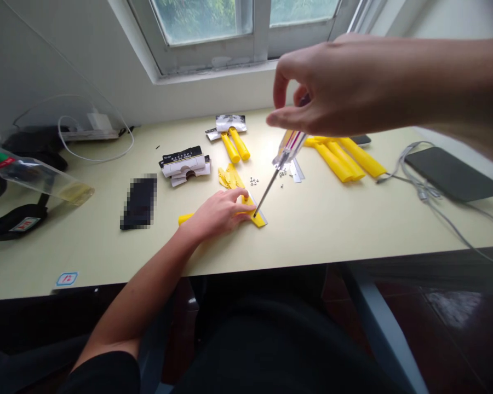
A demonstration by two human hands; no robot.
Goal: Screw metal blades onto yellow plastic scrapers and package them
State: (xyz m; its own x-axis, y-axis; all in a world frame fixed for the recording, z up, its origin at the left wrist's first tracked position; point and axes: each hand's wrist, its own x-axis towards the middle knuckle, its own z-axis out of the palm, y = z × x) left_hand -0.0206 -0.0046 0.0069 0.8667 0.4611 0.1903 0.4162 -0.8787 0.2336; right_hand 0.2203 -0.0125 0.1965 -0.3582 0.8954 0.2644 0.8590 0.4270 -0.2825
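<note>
My right hand (pixel 312 90) is closed around the top of a screwdriver (pixel 288 149) with a clear handle, held at a slant above the table. Its tip meets the yellow head of a scraper (pixel 259 220), which has a grey blade along one edge. With fingers pressed on that head, my left hand (pixel 219 212) pins the scraper to the tabletop. Part of the yellow handle shows behind the wrist. Small nuts (pixel 253 181) lie just beyond, beside loose yellow scraper parts (pixel 231 176). More small metal pieces and thin grey blades (pixel 298 171) are near the screwdriver.
Yellow handles (pixel 345 158) lie at the right, two more (pixel 235 145) at the back. Printed card packaging (pixel 186 165) and a dark blurred-out rectangle (pixel 139 202) sit to the left. A tilted bottle (pixel 36 175) is far left; cables and a dark phone-like slab (pixel 456 174) are right.
</note>
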